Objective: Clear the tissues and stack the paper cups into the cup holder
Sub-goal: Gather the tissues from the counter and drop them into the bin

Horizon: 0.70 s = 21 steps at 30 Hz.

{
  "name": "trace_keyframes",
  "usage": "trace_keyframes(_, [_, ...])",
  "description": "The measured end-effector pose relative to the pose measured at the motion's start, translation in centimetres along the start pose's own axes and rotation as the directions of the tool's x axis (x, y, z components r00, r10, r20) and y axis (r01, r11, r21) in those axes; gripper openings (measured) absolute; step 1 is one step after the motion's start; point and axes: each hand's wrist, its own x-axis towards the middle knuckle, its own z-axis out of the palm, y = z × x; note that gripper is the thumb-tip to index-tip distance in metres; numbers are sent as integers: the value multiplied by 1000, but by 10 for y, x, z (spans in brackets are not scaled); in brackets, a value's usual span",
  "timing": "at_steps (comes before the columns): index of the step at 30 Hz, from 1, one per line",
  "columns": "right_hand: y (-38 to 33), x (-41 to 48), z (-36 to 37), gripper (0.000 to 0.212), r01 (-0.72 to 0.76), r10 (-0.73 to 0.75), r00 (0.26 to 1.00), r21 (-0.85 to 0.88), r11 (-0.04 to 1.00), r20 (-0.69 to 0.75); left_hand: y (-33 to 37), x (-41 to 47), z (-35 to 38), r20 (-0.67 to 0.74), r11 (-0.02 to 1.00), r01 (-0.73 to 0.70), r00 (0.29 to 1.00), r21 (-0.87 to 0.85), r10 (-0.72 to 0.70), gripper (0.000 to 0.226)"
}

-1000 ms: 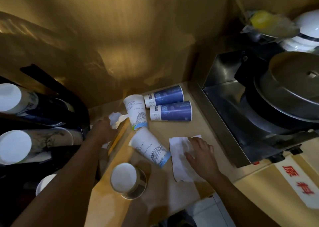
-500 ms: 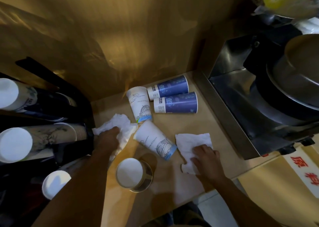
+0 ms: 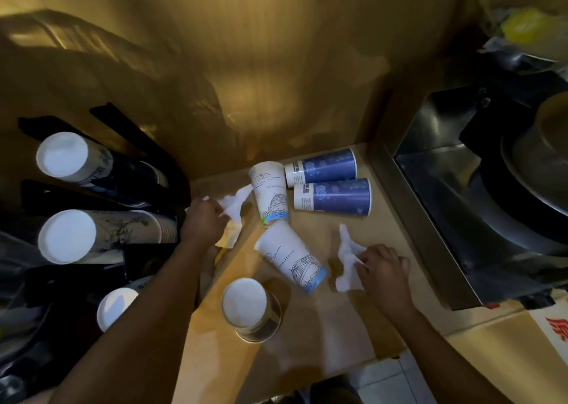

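Observation:
My left hand point(image 3: 203, 222) is shut on a crumpled white tissue point(image 3: 234, 207) at the counter's left edge, beside the black cup holder point(image 3: 147, 173). My right hand point(image 3: 384, 268) is shut on a second white tissue point(image 3: 347, 256), bunching it on the counter. Between the hands lie two white cups with bridge drawings point(image 3: 270, 194) point(image 3: 292, 256) on their sides. Two blue cups point(image 3: 322, 167) point(image 3: 333, 196) lie side by side behind them. One cup point(image 3: 250, 310) stands upside down near the front.
The cup holder at left carries stacks of cups point(image 3: 64, 157) point(image 3: 69, 236) point(image 3: 115, 308) pointing toward me. A steel machine point(image 3: 461, 188) bounds the wooden counter point(image 3: 307, 342) on the right. A wooden wall point(image 3: 246, 65) stands behind. The counter's front edge is close to my body.
Both hands have closed on their tissues: the right tissue, flat before, is now bunched up, and the left tissue is gathered tighter in the fist. The cups have not moved.

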Motion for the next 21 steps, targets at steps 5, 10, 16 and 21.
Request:
trace_keyframes(5, [-28, 26, -39, 10, 54, -26, 994, 278, 959, -104, 39, -10, -28, -134, 983, -9, 991, -184, -16, 27])
trace_keyframes(10, [-49, 42, -68, 4, 80, -21, 993, 513, 855, -120, 70, -36, -59, -268, 941, -41, 962, -335, -54, 5])
trace_keyframes(16, [-78, 62, -90, 3, 200, -170, 979, 647, 736, -110, 84, -89, -95, -431, 895, -78, 892, -439, -134, 3])
trace_keyframes(21, [-113, 65, -104, 9, 442, -383, 894, 594, 672, -231, 74, -153, -109, -580, 870, -29, 756, -492, -303, 5])
